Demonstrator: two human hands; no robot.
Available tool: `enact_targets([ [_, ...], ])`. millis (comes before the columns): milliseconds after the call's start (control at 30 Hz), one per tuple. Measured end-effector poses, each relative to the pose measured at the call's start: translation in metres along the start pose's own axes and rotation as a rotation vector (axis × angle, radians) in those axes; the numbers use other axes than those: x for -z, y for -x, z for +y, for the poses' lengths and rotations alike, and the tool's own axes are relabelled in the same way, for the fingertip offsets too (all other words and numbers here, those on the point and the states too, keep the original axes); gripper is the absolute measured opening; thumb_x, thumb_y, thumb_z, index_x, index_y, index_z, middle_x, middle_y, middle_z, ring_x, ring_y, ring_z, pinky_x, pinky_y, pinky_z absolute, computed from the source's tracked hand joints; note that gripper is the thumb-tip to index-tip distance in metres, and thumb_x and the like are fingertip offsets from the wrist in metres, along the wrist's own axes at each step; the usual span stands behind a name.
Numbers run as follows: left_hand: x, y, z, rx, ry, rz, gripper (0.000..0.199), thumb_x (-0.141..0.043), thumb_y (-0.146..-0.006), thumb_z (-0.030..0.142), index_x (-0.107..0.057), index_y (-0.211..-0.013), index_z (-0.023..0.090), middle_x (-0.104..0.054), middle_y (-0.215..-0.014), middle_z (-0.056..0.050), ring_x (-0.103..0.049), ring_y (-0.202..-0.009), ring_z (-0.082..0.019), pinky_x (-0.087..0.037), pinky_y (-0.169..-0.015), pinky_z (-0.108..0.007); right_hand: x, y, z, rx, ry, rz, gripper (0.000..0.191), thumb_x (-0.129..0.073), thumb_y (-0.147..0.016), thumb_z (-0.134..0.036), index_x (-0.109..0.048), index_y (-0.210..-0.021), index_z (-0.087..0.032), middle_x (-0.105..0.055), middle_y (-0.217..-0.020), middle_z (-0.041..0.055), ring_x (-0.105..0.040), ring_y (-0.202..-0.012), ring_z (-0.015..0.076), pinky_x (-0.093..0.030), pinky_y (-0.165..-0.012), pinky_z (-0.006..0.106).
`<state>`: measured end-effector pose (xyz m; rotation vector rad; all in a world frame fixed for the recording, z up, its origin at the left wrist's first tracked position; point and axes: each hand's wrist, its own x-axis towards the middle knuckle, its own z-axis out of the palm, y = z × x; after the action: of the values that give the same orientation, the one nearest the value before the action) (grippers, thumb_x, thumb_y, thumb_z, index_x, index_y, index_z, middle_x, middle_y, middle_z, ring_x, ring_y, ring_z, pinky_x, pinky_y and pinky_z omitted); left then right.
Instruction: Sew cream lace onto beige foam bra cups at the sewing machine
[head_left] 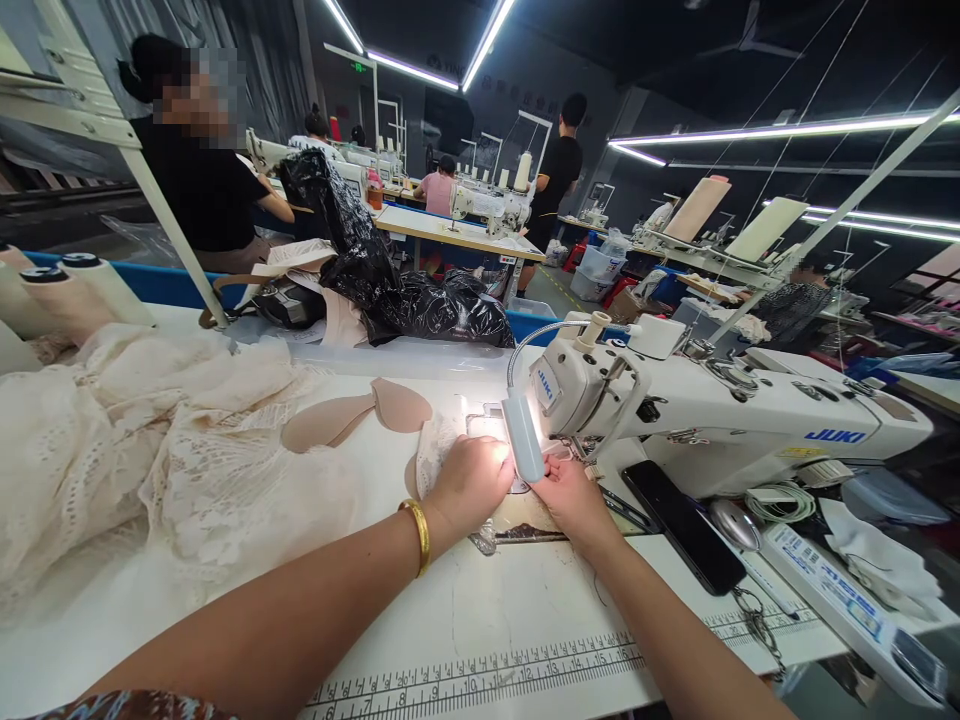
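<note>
My left hand (474, 482), a gold bangle at its wrist, is closed on a cream lace piece (437, 450) beside the needle area of a white sewing machine (600, 385). My right hand (571, 497) has its fingers pinched together just right of it, under the machine head. What they hold is hidden behind the grey lamp (523, 440), which shines on both hands. Beige moulded cups (401, 404) lie on the table left of my hands. A large heap of cream lace fabric (225, 460) spreads farther left.
A black phone (682, 525), a pair of tweezers (628, 510), a spoon (735, 525) and a white boxy device (840, 600) lie at right. A ruler strip (480, 690) runs along the front edge. Thread cones (71, 300) and a black plastic bag (450, 308) stand behind. Co-workers sit beyond.
</note>
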<state>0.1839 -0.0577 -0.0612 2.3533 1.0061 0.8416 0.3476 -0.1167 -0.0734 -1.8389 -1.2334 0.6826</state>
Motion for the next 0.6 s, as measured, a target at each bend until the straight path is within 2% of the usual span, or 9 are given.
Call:
enact_targets([
  [167, 0.001, 0.0, 0.001, 0.001, -0.002, -0.008, 0.04, -0.05, -0.086, 0.008, -0.025, -0.057, 0.021, -0.028, -0.056, 0.005, -0.021, -0.057, -0.014, -0.026, -0.061, -0.03, 0.001, 0.003, -0.012, -0.065, -0.016, -0.052, 0.028, -0.063, -0.073, -0.048, -0.069, -0.067, -0.022, -0.08, -0.097, 0.0054, -0.071, -0.093, 0.0261, -0.052, -0.08, 0.032],
  [333, 0.001, -0.001, 0.0, -0.017, -0.015, -0.006, 0.038, -0.049, -0.087, 0.011, -0.027, -0.058, 0.022, -0.031, -0.056, 0.004, -0.023, -0.057, -0.014, -0.025, -0.058, -0.03, 0.002, 0.006, -0.025, -0.096, 0.036, -0.022, 0.024, -0.061, -0.073, -0.043, -0.064, -0.061, -0.022, -0.073, -0.073, 0.0029, -0.067, -0.079, 0.0249, -0.047, -0.072, 0.032],
  [467, 0.0, -0.001, -0.002, -0.061, -0.05, -0.007, 0.035, -0.046, -0.086, 0.01, -0.028, -0.058, 0.021, -0.033, -0.056, 0.004, -0.024, -0.055, -0.014, -0.027, -0.06, -0.031, 0.001, 0.007, -0.029, -0.098, 0.071, -0.003, 0.024, -0.062, -0.072, -0.041, -0.059, -0.057, -0.023, -0.069, -0.069, 0.002, -0.061, -0.071, 0.0221, -0.042, -0.066, 0.03],
  [600, 0.005, 0.003, -0.001, -0.16, -0.101, -0.022, 0.032, -0.046, -0.086, 0.009, -0.031, -0.06, 0.02, -0.039, -0.059, 0.002, -0.031, -0.059, -0.014, -0.028, -0.066, -0.033, -0.002, 0.005, -0.027, -0.105, 0.098, 0.015, 0.023, -0.062, -0.075, -0.041, -0.059, -0.062, -0.023, -0.051, -0.056, -0.0031, -0.047, -0.059, 0.0178, -0.036, -0.06, 0.03],
])
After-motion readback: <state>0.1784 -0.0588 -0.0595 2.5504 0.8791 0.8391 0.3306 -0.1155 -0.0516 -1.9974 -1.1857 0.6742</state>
